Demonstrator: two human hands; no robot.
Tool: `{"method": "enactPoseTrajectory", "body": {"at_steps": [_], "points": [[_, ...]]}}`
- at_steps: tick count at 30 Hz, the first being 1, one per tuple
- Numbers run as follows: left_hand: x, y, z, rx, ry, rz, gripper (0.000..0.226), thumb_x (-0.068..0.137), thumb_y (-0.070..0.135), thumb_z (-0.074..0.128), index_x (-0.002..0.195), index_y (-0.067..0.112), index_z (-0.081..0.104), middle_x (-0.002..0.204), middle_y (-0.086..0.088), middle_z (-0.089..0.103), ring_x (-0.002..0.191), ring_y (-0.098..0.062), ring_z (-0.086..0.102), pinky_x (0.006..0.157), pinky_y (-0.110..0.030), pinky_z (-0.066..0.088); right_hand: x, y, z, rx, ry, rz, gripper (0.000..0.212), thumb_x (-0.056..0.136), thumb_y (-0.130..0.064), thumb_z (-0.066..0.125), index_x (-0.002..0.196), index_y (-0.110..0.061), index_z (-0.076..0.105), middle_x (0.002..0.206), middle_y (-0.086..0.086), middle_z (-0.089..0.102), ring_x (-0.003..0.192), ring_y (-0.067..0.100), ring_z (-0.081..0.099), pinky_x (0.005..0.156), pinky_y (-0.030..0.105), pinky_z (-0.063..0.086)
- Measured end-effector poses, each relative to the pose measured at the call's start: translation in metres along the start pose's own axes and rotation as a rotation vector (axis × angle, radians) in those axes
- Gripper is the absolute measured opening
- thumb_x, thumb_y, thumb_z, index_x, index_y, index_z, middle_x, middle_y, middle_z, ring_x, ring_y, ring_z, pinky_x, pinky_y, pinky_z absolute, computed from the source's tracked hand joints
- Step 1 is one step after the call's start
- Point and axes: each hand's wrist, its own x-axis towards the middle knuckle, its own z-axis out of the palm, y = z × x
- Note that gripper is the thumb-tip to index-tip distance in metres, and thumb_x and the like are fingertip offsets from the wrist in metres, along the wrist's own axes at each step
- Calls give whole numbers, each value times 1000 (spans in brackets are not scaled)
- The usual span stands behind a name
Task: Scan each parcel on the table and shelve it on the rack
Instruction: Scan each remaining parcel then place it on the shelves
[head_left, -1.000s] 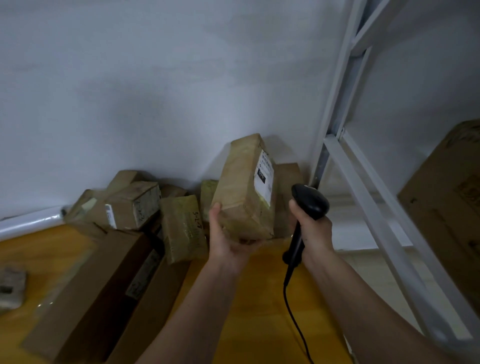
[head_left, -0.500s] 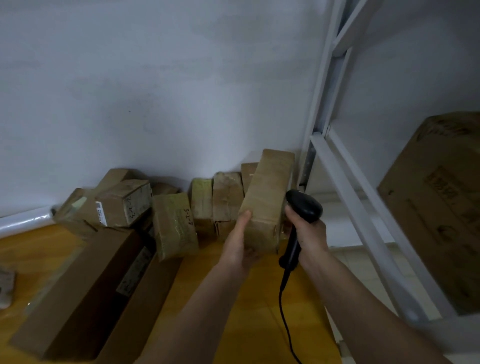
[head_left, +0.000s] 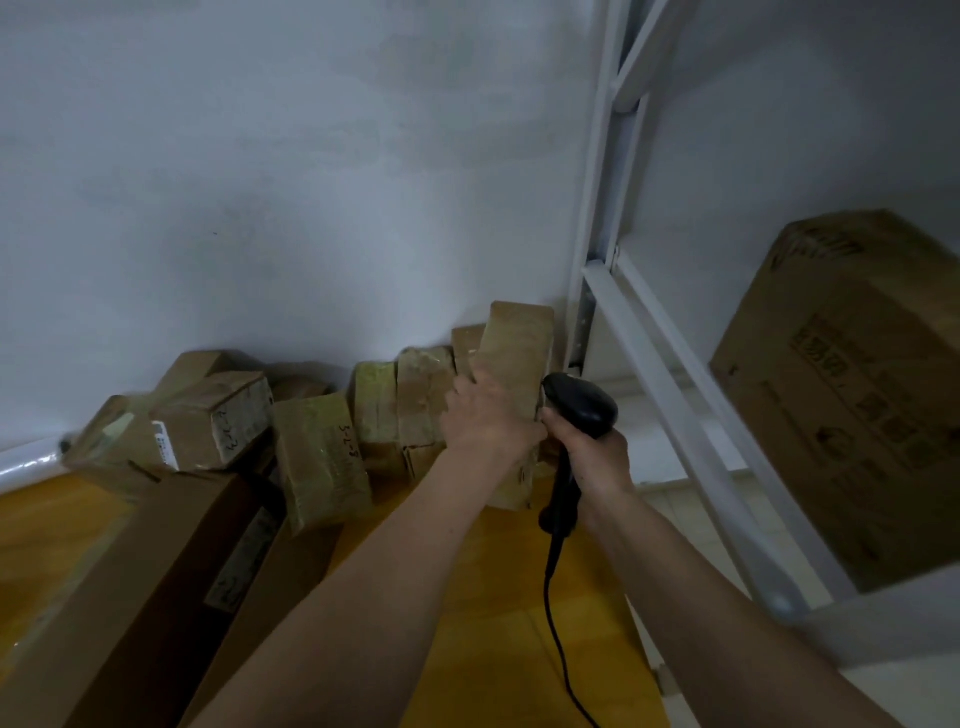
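The left hand (head_left: 488, 415) is wrapped over the near face of a tall, narrow parcel (head_left: 517, 358), fingers curled around its edge, holding it upright at the back right corner of the table (head_left: 498, 613), just beside the rack's white upright. It is a plain slab of brown cardboard, matte and slightly scuffed, with its top end showing a lighter taped strip; whether its bottom rests on the table or hangs just above it is hard to make out behind the forearm. The right hand (head_left: 592, 457) grips the handle of a black barcode scanner (head_left: 582, 405), glossy rounded head pressed close to the parcel's right side, its thin black cable (head_left: 553, 613) trailing down across the tabletop. The table is smooth, warm yellow wood. Along the wall sits a jumble of other cardboard parcels (head_left: 322, 457), several wrapped in shiny clear tape with handwritten numbers, and two long flat cartons (head_left: 145, 587) lie toward the near left. The wall (head_left: 311, 182) is pale grey plaster, mottled. On the right, the rack (head_left: 602, 208) is white painted metal, angular and slotted, with a large printed cardboard box (head_left: 852, 395) sitting on its shelf.
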Motion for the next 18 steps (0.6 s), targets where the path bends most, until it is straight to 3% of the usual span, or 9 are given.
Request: {"method": "enactPoseTrajectory", "body": {"at_steps": [2,5,10,14,18], "points": [[6,-6,-6,-137,-3,-84,108,66,51,78,149,10,21,142,-12,39,131,-30,39,104,-42,42,-1,0,-5,-7,-8,-5,21,79,-28,80,90,-19,64,90,8,71,84,24,68,76,36,57],[14,-24,-23,-380,-7,-190,79,67,35,83,133,8,48,128,-10,58,116,-29,56,94,-39,52,0,0,-11,-9,6,-2,29,81,-28,77,103,-15,63,97,8,68,92,24,63,73,33,50],[-3,-63,-38,-1045,-203,-256,71,60,14,89,123,11,57,110,-9,70,99,-31,68,86,-51,56,-6,-12,-3,12,-40,-4,41,81,-24,77,117,-10,63,107,11,68,104,28,63,94,45,50],[-20,-88,-43,-1214,-390,-165,85,51,10,87,129,17,53,120,-9,67,113,-33,61,92,-54,51,-12,-27,5,-10,-84,-61,34,79,-20,78,110,-13,66,99,6,72,94,23,67,80,37,55],[-27,-112,-45,-1175,-537,-47,88,56,4,85,132,28,48,126,-6,65,119,-32,57,102,-56,44,-23,-35,8,-62,-147,-168,33,78,-18,80,109,-17,67,98,4,73,91,20,69,77,36,56]]}}
